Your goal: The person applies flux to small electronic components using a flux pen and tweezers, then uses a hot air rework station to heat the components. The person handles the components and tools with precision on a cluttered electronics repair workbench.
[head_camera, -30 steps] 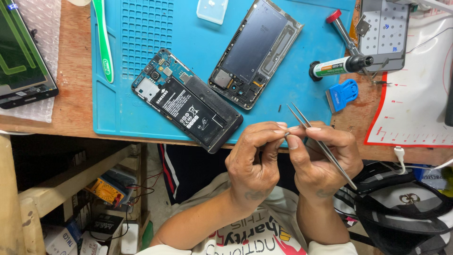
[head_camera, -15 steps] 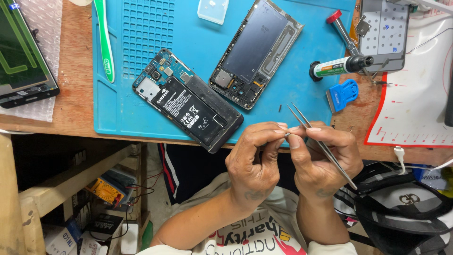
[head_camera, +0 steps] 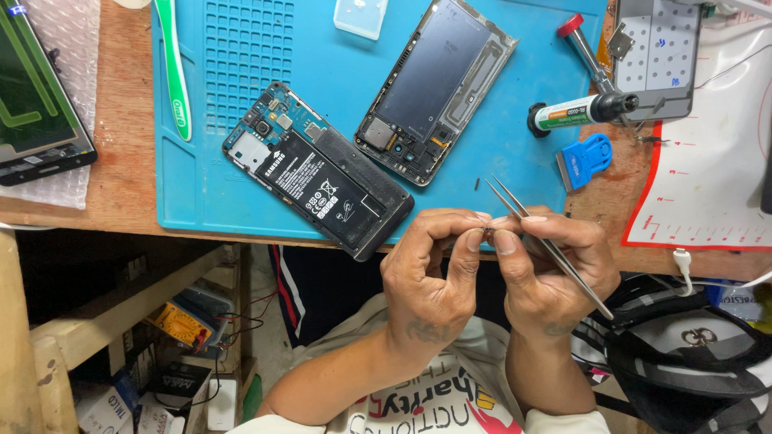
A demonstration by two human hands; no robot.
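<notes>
My left hand [head_camera: 430, 277] and my right hand [head_camera: 547, 273] meet just below the mat's front edge, fingertips pinching a tiny dark part [head_camera: 488, 231] between them. The right hand also holds metal tweezers [head_camera: 547, 245], their tips pointing up-left over the mat. An opened phone with its black battery exposed [head_camera: 318, 181] lies on the blue mat [head_camera: 241, 72] just left of my hands. A second phone frame [head_camera: 438, 84] lies above them.
A green toothbrush [head_camera: 173, 68], a clear plastic piece [head_camera: 360, 16], a glue tube [head_camera: 583, 111], a red-capped screwdriver [head_camera: 587, 56] and a blue scraper [head_camera: 585, 158] lie around the mat. A screen on bubble wrap [head_camera: 36, 104] sits at far left. A grey tray [head_camera: 655, 52] is at top right.
</notes>
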